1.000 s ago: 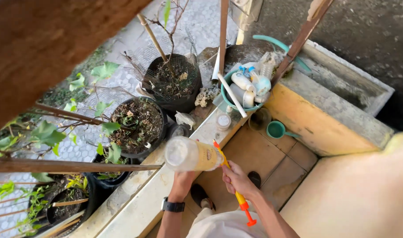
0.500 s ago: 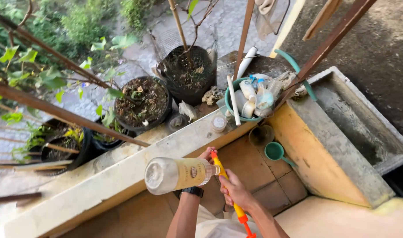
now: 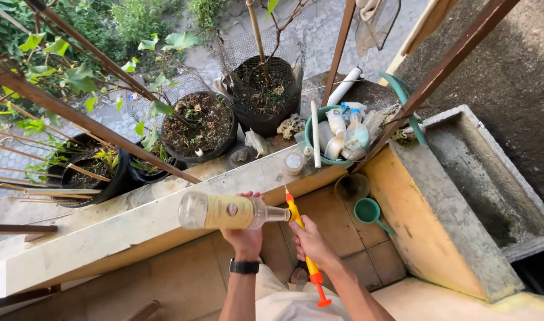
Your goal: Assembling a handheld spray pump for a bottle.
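Observation:
My left hand [image 3: 244,236], with a black watch on its wrist, grips a clear bottle [image 3: 221,211] with a pale yellow label, held on its side with the neck pointing right. My right hand [image 3: 309,241] holds a yellow and orange syringe-like pump [image 3: 303,246] whose tip meets the bottle's mouth. Both are held above a tiled floor, just inside a low concrete ledge [image 3: 135,223].
Beyond the ledge stand black plant pots [image 3: 202,125] with soil and a wire-meshed pot [image 3: 265,95]. A teal basin [image 3: 337,137] holds white bottles and a pipe. A green scoop [image 3: 369,211] lies on the floor beside a yellow concrete trough [image 3: 456,208]. Rusty bars cross overhead.
The view shifted, and the bottle swung to lie more level, its base pointing left. Both hands kept their grips, with the pump's tip still at the bottle's mouth.

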